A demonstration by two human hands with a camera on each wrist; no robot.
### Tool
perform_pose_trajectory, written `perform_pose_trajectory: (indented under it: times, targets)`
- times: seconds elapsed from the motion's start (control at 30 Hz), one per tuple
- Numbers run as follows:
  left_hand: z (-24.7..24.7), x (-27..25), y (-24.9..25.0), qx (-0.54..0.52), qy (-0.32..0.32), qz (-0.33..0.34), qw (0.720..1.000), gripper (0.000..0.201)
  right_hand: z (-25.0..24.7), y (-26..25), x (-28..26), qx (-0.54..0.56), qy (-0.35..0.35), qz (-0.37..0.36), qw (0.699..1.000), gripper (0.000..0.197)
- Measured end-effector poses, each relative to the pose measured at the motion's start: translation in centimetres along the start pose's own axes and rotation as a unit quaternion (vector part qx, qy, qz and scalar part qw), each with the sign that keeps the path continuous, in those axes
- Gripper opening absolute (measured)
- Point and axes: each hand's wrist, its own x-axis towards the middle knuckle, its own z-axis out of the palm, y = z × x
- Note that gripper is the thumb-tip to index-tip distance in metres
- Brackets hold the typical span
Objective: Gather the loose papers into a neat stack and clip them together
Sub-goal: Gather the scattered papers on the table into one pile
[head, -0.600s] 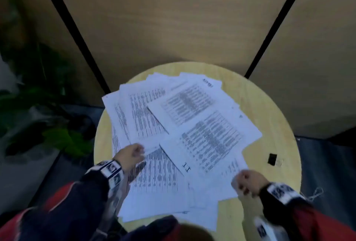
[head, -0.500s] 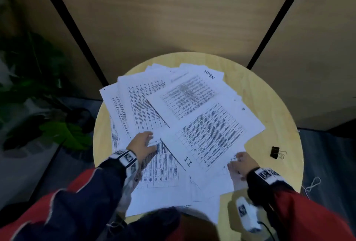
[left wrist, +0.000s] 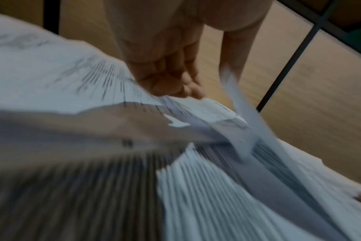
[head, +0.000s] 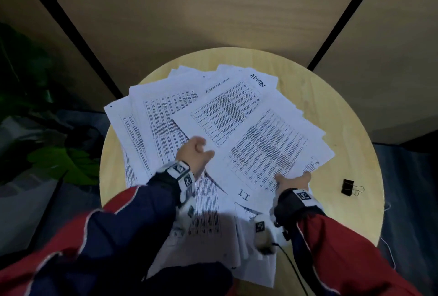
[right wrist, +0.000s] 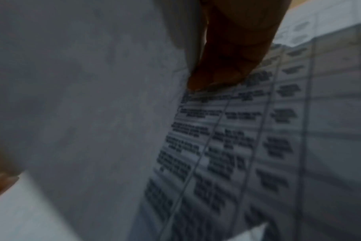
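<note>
Several printed papers point(head: 237, 111) lie fanned over a round wooden table point(head: 343, 129); one is marked ADMIN, another IT. My left hand point(head: 198, 153) is at the left edge of the top sheets, thumb on top and fingers curled beneath. In the left wrist view the left hand point(left wrist: 171, 78) has a lifted sheet edge between thumb and fingers. My right hand point(head: 294, 180) pinches the near edge of the IT sheet, its fingers hidden under it. In the right wrist view a dark finger point(right wrist: 233, 57) sits between a raised sheet and a printed table point(right wrist: 258, 130). A black binder clip point(head: 348, 187) lies right of my right hand.
Wood wall panels point(head: 213, 11) with black seams stand just behind the table. A green plant point(head: 64, 163) is low on the left. A thin white cord point(head: 388, 248) hangs by the table's right rim. Bare wood shows around the clip.
Both hands have moved forward onto the pile. The left went from the left-hand sheets to the middle; the right slid under the IT sheet's near edge.
</note>
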Motion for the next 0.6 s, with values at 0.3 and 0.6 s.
perform_pose_trajectory:
  times: [0.3,0.6]
  targets:
    - [0.4,4.7,-1.3,0.327,-0.109,0.083,0.935,0.108,0.8,-4.0,1.7,0.026,-0.002,-0.014,1.000,0.081]
    - [2.5,-1.4,-1.8,0.093,-0.160,0.016,0.983,0.087,1.1,-4.0,1.3,-0.090,-0.053,-0.075,0.992,0.062]
